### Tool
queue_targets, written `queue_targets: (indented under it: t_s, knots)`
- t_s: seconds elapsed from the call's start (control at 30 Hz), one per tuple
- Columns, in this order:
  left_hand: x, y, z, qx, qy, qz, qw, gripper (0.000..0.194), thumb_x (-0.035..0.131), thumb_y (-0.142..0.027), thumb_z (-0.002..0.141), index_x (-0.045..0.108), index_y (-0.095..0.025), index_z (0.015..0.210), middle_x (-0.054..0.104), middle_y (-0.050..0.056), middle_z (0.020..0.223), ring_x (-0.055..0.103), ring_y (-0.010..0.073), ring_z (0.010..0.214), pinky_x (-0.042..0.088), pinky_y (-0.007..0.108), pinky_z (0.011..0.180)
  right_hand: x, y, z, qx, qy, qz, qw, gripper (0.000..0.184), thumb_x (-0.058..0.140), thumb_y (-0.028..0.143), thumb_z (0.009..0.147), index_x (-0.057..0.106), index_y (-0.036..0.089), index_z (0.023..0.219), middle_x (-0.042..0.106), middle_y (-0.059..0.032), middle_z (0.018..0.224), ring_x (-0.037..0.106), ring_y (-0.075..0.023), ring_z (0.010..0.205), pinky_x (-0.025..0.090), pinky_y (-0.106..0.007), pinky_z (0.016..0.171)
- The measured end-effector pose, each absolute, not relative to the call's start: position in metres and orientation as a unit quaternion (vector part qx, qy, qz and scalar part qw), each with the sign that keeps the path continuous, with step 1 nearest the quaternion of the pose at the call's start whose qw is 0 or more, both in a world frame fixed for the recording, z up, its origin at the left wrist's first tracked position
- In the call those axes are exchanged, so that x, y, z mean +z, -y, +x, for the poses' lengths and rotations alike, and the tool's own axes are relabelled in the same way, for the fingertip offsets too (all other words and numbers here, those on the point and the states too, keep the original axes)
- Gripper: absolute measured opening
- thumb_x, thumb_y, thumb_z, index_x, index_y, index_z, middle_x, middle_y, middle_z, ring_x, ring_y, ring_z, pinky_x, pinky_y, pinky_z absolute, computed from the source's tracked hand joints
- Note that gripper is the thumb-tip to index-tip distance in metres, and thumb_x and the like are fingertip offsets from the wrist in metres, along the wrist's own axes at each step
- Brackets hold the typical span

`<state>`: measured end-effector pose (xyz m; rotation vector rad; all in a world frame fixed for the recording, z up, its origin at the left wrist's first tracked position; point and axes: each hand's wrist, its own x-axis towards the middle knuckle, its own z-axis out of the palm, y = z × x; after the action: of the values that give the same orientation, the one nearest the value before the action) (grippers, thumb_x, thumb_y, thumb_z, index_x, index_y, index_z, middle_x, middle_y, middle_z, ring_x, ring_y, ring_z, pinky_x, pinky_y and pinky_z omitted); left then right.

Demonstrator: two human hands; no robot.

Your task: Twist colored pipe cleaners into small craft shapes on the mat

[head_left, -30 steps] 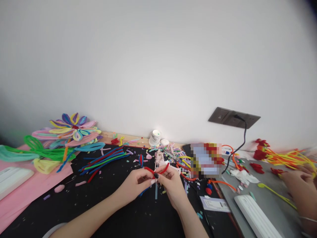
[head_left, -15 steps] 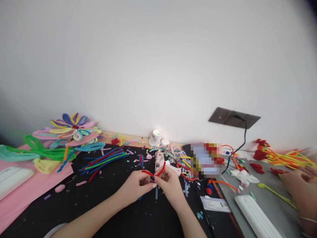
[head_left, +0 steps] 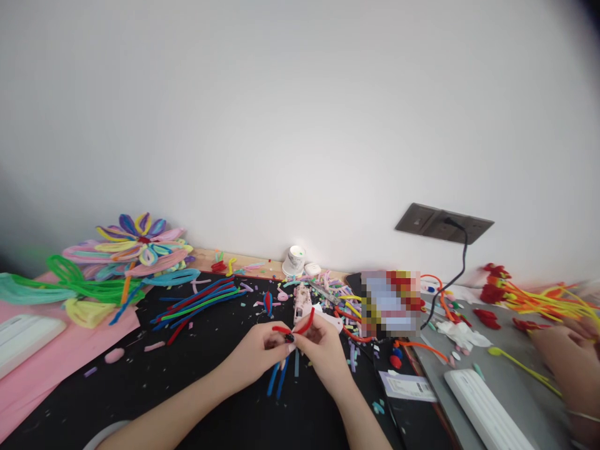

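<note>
Over the black tabletop (head_left: 197, 406) my left hand (head_left: 257, 353) and my right hand (head_left: 322, 347) meet, both closed in a pinch. Between the fingertips is a red pipe cleaner (head_left: 307, 322), its two ends sticking up and outward like a shallow V. Two blue pipe cleaner ends (head_left: 282, 379) hang down below the fingers; where they join the red one is hidden by my hands. Just beyond lies a small red and blue pipe cleaner loop (head_left: 268, 303). To the left is a bundle of blue, red and green pipe cleaners (head_left: 201, 305).
A pipe cleaner flower (head_left: 143, 240) lies at the far left, near a white box (head_left: 29, 337) on pink paper. Cut scraps (head_left: 335, 294) and a paper cup (head_left: 295, 257) sit at the back. At right are a white power strip (head_left: 485, 406) and another person's hand (head_left: 567, 350).
Two blue ends now show pointing down below my fingers, where only a bit of blue showed before. The red ends have shifted slightly; my hands stay nearly in place.
</note>
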<state>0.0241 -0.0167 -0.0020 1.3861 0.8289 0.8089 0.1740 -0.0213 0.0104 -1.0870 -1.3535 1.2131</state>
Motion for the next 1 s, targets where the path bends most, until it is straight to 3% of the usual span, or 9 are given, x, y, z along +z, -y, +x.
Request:
queue_targets:
  t_s: [0.3,0.47,0.7,1.0]
  knots:
    - [0.0005,0.0132,0.0186,0.379,-0.357,0.452,0.724,0.031,0.066,-0.034,0.070,0.057,-0.014,0.092,0.067,0.004,0.073,0.059,0.0134,0.061,0.046,0.026,0.062,0.0120,0.0207,0.1780,0.461,0.589,-0.415,0.518,0.004,0.063,0.014,0.067,0.063,0.018,0.070,0.054,-0.0018,0.081,0.054,-0.0149,0.074,0.044,-0.024,0.061]
    - [0.0052,0.0133,0.0168,0.401,-0.311,0.405,0.761,0.023,0.061,-0.033,0.075,0.060,-0.013,0.087,0.068,0.008,0.080,0.062,0.0164,0.071,0.047,0.028,0.068,0.0103,0.0195,0.1809,0.432,0.610,-0.425,0.510,0.006,0.063,0.012,0.067,0.065,0.018,0.068,0.055,-0.0041,0.088,0.055,-0.0170,0.082,0.045,-0.026,0.067]
    - [0.0036,0.0125,0.0172,0.416,-0.363,0.437,0.710,0.022,0.064,-0.035,0.074,0.060,-0.013,0.073,0.062,0.001,0.069,0.055,0.0103,0.064,0.047,0.022,0.062,0.0144,0.0200,0.1815,0.454,0.614,-0.421,0.490,0.004,0.064,0.016,0.069,0.068,0.019,0.068,0.060,-0.0051,0.093,0.057,-0.0187,0.089,0.044,-0.028,0.076]
    - [-0.0016,0.0101,0.0154,0.406,-0.376,0.459,0.695,0.022,0.067,-0.033,0.071,0.056,-0.015,0.075,0.065,0.001,0.075,0.057,0.0109,0.065,0.046,0.023,0.064,0.0124,0.0237,0.1813,0.554,0.542,-0.399,0.491,0.019,0.057,0.031,0.080,0.065,0.017,0.070,0.063,-0.0052,0.088,0.057,-0.0151,0.074,0.046,-0.027,0.071]
